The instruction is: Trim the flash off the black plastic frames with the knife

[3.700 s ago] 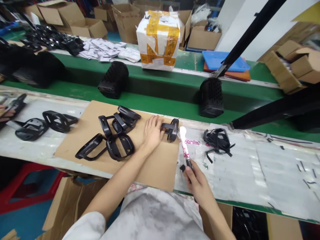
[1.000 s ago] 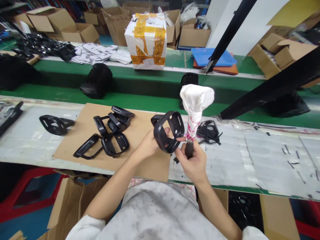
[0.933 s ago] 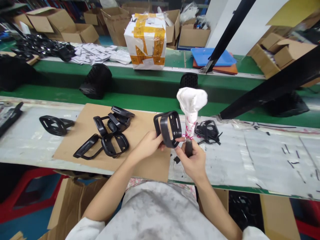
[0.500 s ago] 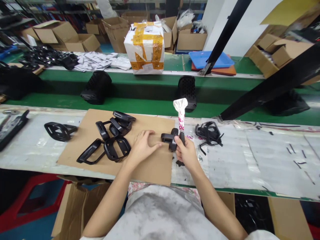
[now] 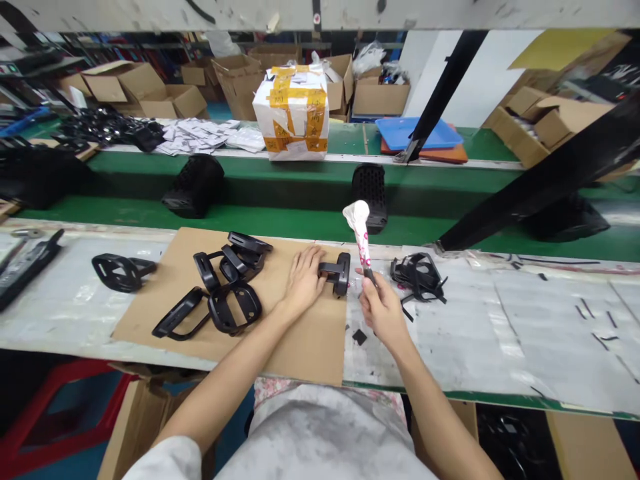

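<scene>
A black plastic frame (image 5: 336,273) stands on edge at the frame's centre on the cardboard's right edge, just left of a tilted, white-wrapped tool (image 5: 361,239).

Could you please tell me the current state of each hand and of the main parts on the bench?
left hand: flat on cardboard, touching black frame
right hand: gripping wrapped tool
black frame: resting on cardboard sheet
wrapped tool: held tilted, white end up

The plastic frame (image 5: 336,272) was black, the cardboard sheet (image 5: 305,347) brown. The wrapped tool (image 5: 359,230) was white with pink print, the conveyor belt (image 5: 300,223) green, the taped box (image 5: 293,110) white with yellow strips.
</scene>
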A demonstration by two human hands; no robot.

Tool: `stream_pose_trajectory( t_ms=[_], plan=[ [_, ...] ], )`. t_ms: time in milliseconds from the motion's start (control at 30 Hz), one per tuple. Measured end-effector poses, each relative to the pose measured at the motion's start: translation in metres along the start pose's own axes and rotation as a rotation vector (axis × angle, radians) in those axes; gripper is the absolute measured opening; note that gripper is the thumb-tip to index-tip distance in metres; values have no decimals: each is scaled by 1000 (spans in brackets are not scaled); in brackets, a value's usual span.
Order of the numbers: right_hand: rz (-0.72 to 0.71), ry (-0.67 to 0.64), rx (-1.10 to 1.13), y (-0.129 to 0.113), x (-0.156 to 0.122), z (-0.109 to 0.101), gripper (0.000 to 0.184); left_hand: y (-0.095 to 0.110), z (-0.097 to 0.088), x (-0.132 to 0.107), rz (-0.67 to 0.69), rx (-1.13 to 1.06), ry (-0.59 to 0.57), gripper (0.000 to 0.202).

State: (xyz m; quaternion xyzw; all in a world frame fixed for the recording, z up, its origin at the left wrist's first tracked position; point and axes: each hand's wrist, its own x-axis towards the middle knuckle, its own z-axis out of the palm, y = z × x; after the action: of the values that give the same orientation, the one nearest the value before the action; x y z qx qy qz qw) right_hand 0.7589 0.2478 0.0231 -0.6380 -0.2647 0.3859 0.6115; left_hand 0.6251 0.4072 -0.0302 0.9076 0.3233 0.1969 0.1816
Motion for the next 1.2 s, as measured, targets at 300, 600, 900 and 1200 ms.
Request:
stream_pose_trajectory(
  t_ms=[300, 600, 900, 1200],
  plan=[
    [348, 10, -42, 45, -91, -30, 84, 1, 6, -7, -46, 16, 3, 56],
    [350, -58, -74, 46, -84, -27, 90, 11, 6, -11, -104, -3, 13, 52],
    [253, 183, -32, 32, -94, -20, 84, 12, 7, -12, -125, 11, 7, 54],
    [333, 170, 29, 39, -97, -28, 87, 10, 10, -12, -110, 18, 24, 55]
  ],
)
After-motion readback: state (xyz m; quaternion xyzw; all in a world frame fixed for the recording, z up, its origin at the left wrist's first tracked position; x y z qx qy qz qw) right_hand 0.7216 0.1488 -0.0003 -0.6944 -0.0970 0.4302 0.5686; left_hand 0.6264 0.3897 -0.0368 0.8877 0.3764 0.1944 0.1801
